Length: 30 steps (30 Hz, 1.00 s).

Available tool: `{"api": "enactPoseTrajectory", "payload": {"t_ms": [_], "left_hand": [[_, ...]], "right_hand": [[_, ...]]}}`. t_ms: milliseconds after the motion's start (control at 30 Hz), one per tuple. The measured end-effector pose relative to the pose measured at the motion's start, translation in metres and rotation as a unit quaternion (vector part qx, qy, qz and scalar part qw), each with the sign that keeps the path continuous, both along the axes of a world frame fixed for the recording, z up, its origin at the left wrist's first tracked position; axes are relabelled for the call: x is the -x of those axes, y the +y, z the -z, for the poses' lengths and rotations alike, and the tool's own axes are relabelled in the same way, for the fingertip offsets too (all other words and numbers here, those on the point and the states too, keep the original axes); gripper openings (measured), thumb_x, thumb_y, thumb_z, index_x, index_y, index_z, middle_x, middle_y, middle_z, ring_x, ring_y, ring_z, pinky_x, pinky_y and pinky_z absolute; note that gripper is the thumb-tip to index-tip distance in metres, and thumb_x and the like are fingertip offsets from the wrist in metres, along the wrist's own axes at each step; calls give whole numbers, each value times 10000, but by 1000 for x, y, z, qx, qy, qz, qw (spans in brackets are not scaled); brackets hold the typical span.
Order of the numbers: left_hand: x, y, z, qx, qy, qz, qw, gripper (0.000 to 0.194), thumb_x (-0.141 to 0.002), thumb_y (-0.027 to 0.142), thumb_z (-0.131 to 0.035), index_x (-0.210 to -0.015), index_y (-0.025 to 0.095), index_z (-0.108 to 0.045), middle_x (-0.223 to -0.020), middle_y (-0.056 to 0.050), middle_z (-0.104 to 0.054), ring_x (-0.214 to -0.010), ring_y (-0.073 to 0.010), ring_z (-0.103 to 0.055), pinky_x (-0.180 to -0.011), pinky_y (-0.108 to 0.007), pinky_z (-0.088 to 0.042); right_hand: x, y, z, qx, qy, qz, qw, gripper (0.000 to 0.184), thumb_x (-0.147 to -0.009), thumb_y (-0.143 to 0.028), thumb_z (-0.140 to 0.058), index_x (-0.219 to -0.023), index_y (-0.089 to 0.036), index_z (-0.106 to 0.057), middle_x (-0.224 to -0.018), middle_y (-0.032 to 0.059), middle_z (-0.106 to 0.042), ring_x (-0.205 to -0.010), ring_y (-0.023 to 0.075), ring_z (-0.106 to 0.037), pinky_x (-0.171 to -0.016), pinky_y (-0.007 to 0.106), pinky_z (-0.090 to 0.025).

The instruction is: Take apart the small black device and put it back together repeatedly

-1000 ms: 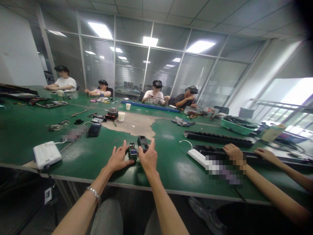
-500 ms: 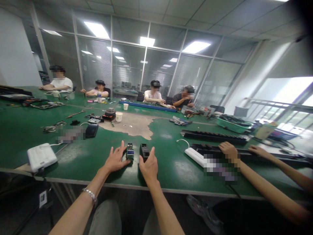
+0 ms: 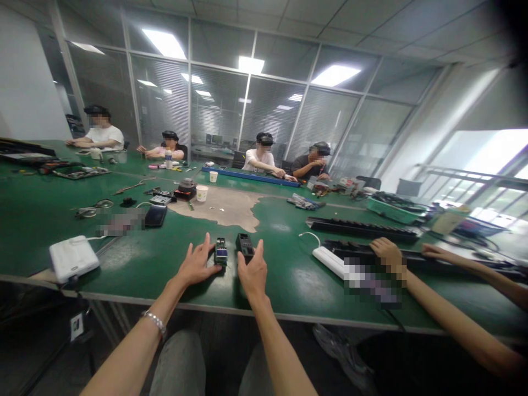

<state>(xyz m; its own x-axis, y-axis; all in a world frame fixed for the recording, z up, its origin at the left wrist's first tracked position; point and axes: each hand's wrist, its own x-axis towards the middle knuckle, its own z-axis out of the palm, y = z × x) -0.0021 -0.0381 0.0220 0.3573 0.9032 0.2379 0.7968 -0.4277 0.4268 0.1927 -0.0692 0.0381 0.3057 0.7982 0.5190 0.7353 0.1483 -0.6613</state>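
Running lengthwise away from the worktop's [image 3: 144, 264] near edge, a circuit board [image 3: 221, 253] touches the spread left hand [image 3: 197, 265]. The right hand [image 3: 253, 273], grip unclear, partly hides a black case [image 3: 245, 246].

Four people [image 3: 103, 133] between ten and one o'clock; two paper cups [image 3: 202, 193], one blue bar [image 3: 251, 176], one circuit board [image 3: 221, 253] and one black case [image 3: 245, 247] toward twelve; one bottle [image 3: 168, 160] and one phone [image 3: 155, 216] toward eleven; two long black strips [image 3: 363, 229], one teal basket [image 3: 391, 210] and two co-worker's hands [image 3: 386, 253] toward two
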Motion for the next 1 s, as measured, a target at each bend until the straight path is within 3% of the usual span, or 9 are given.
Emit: {"api": "enactPoseTrajectory", "payload": {"t_ms": [200,500,833,1000], "left_hand": [[1,1,2,-3,-10,3,1000,1084,-847,549,-531,-1430,167,300,-1490,-107,-377,-1409,-292,-232,-1128,-563,-14],[4,1,5,-5,-31,8,999,1090,-839,525,-521,-1417,143,320,-1472,-103,-404,-1394,-275,-255,-1138,-554,-5],[2,-2,2,-7,-29,-16,999,1035,-786,361,-513,-1455,141,245,-1454,-99,-416,-1375,-254,-279,-1152,-520,-41],[1,-4,-1,0,-30,-25,999,1064,-756,358,-525,-1454,121,242,-1447,-114,-420,-1365,-256,-296,-1155,-513,-48]], "right_hand": [[32,4,-26,-48,38,-67,996,777,-876,-358,-535,-1485,-54,-161,-1202,184,-613,-1072,262,-611,-899,358,-459],[56,6,-33,27,-51,-64,996,776,-874,-342,-531,-1457,36,-186,-1232,256,-574,-1096,303,-597,-902,357,-449],[65,-1,-24,65,-103,-60,991,778,-873,-351,-521,-1468,13,-176,-1165,226,-611,-1045,294,-609,-854,343,-452],[65,-3,-29,111,-114,-47,986,817,-851,-359,-537,-1473,11,-156,-1052,206,-659,-944,297,-648,-788,346,-465]]}}
